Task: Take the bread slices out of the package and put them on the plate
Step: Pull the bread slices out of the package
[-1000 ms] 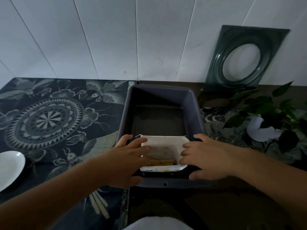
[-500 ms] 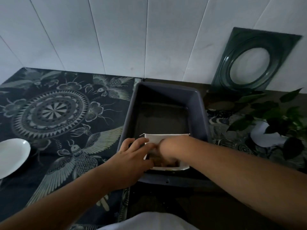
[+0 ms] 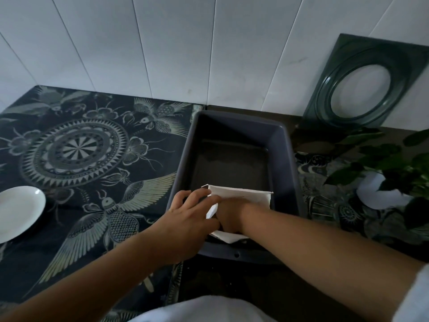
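White wall panels back a table under a dark patterned cloth. Far left, the plate waits bare. The left hand, fingers spread, steadies the white package in the grey tub. The right hand is buried inside; I cannot tell its grip. Bread hidden. Next: lift a slice out and carry it left.

We see 2 bare arms, with nothing on the wrists or fingers. Our left hand has no ring and no glove. Our right hand is bare too. A bit of white sleeve shows by the right elbow. Our white top shows at the bottom.
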Demonstrator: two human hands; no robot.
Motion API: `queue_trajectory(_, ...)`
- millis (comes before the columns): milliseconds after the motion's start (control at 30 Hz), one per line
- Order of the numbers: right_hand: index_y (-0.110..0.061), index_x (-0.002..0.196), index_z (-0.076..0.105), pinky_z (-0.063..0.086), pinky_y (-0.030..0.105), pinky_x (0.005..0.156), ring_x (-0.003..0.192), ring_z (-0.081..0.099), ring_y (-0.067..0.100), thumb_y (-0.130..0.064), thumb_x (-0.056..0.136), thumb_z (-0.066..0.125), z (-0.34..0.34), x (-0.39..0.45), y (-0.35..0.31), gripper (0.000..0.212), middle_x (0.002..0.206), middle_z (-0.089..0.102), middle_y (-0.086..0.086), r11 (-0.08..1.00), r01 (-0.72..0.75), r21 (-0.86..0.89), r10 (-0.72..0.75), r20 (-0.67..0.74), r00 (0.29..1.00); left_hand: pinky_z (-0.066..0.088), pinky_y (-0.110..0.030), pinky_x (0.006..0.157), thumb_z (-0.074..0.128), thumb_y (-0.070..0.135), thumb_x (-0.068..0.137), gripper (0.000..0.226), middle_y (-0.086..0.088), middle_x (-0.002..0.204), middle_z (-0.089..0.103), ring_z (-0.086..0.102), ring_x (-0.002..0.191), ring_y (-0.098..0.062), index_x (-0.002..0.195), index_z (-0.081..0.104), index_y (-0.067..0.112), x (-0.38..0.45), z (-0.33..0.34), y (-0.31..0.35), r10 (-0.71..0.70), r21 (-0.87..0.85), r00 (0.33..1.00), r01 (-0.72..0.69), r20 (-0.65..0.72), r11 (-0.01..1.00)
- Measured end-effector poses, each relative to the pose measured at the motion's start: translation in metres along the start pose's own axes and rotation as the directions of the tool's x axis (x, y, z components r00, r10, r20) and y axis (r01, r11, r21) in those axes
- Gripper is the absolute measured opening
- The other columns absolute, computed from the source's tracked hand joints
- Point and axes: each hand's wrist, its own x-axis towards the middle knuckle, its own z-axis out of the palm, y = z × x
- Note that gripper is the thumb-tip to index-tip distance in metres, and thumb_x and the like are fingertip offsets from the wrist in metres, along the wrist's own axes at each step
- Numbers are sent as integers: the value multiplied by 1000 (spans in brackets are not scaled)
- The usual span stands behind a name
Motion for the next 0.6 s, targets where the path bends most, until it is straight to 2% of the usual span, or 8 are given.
queue_trajectory(100,-18,110,57,45,38,88,105,59,30,-28,96,49,-1,4,2,19,116,64,11,1000,13,11,-13,13,1000,29,-50,103,69,22,74,34,-8,146,42,27,138,-33,105,63,34,3,0,0,-11,-31,1000,11,-26,999)
queue_trajectory(200,-16,110,56,48,44,94,102,60,28,-32,96,47,3,9,4,22,109,64,9,996,8,94,-4,-39,999,26,-52,107,60,38,83,30,-6,150,38,23,140,-31,113,61,33,6,-1,0,-42,-73,998,39,-43,997)
queue_trajectory(267,-17,117,54,49,44,93,101,62,26,-37,93,47,4,11,5,31,108,65,5,991,5,132,5,-79,997,25,-54,109,53,50,85,37,-7,154,33,19,143,-31,117,59,32,8,-3,0,-67,-99,997,62,-48,993)
queue_trajectory(333,-20,128,48,49,45,93,103,61,26,-45,88,45,3,11,9,47,114,65,5,996,20,87,-12,-86,996,24,-55,110,46,58,85,48,-9,156,29,16,145,-31,124,54,32,11,-3,1,-81,-101,995,76,-51,992)
queue_trajectory(400,-17,127,50,48,40,90,102,61,25,-42,92,46,4,12,13,44,114,65,8,998,33,50,-29,-82,996,23,-54,110,40,64,86,56,-7,156,29,14,146,-29,133,46,34,15,-2,3,-118,-139,992,110,-48,984)
queue_trajectory(467,-15,118,55,41,34,82,102,60,22,-35,95,45,6,9,16,32,112,65,9,997,77,12,-75,-102,992,28,-52,108,39,63,88,56,-4,149,39,23,142,-27,136,42,33,19,-1,4,-179,-226,981,157,-77,961)
queue_trajectory(500,-14,118,57,39,33,81,103,59,21,-35,95,44,5,7,15,33,115,65,9,995,103,-1,-102,-113,988,32,-51,105,40,61,90,54,-2,143,46,31,138,-26,134,44,32,21,-1,5,-207,-265,973,173,-106,949)
queue_trajectory(600,-20,126,55,44,37,96,115,57,21,-58,79,33,1,1,14,64,128,62,4,983,171,65,-157,-171,973,37,-47,99,48,48,90,43,2,125,57,45,125,-23,127,52,28,32,-1,7,-283,-308,939,214,-198,927)
